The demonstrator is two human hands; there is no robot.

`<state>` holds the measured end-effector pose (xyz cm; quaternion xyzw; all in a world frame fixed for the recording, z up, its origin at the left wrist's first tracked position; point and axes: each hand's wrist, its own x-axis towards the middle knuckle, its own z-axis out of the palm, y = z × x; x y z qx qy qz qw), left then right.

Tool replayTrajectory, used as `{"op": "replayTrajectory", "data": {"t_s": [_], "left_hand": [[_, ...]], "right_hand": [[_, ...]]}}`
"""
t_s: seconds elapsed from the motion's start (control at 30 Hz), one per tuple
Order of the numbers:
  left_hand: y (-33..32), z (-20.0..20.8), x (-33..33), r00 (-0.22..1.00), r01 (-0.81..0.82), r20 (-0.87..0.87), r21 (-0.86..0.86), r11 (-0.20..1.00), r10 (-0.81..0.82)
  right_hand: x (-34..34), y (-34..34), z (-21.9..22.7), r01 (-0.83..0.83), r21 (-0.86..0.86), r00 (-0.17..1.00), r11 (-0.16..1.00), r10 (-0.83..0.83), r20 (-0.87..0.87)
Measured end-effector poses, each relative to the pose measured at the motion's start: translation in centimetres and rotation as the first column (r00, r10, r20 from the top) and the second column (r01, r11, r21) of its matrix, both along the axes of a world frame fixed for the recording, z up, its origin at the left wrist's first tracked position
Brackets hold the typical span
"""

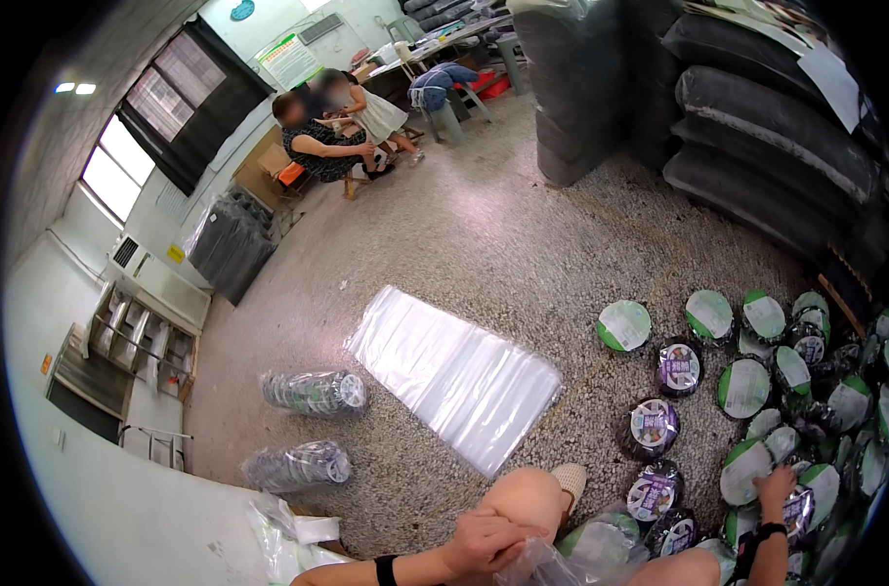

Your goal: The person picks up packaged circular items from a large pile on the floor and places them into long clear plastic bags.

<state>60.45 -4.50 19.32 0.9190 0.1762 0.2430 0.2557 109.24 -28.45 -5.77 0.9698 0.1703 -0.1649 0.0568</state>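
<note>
My left hand (490, 540) is closed over my knee, its fingers pinching the edge of a transparent plastic bag (537, 565). Inside that bag, by my lap, a round pack with a green and white label (601, 539) shows through. On the right, my right hand (776, 486) reaches into a heap of similar packs, its fingers curled at the edge of a green-labelled round pack (745, 473). Dark round packs with purple labels (654, 490) stand in a rough row between my legs and the heap.
Flat transparent bags (454, 376) lie fanned out on the speckled floor ahead. Two wrapped stacks of round packs (314, 392) lie to the left. Large dark bales (772, 127) are piled at the far right. People (332, 137) sit at the back near a table (444, 44).
</note>
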Motion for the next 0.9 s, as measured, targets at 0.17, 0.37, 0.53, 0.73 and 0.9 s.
{"op": "replayTrajectory", "data": {"t_s": [0.17,0.37,0.53,0.73,0.9], "left_hand": [[-1.0,-0.1,0.1,0.995,0.015,0.094,-0.033,0.999,-0.012],[-1.9,-0.5,-1.4,0.995,-0.059,0.079,-0.007,0.998,0.060],[-2.7,0.0,-1.6,0.991,-0.071,0.113,0.046,0.996,0.066],[-3.8,-0.3,-2.3,0.973,-0.106,0.211,0.032,0.994,0.097],[-3.0,-1.2,-2.3,0.996,-0.050,0.074,-0.054,0.997,0.054]], "right_hand": [[-2.2,-4.2,0.0,-0.090,0.285,0.987,0.954,0.048,0.151],[-1.7,-12.1,2.2,0.505,0.440,0.855,0.742,-0.499,-0.140],[-5.5,-12.5,1.9,0.406,0.471,0.909,0.783,-0.398,-0.123],[-15.2,-9.0,3.0,0.098,0.428,0.981,0.898,-0.016,-0.192],[-20.9,-8.2,1.1,-0.094,0.473,0.969,0.876,0.188,-0.157]]}}
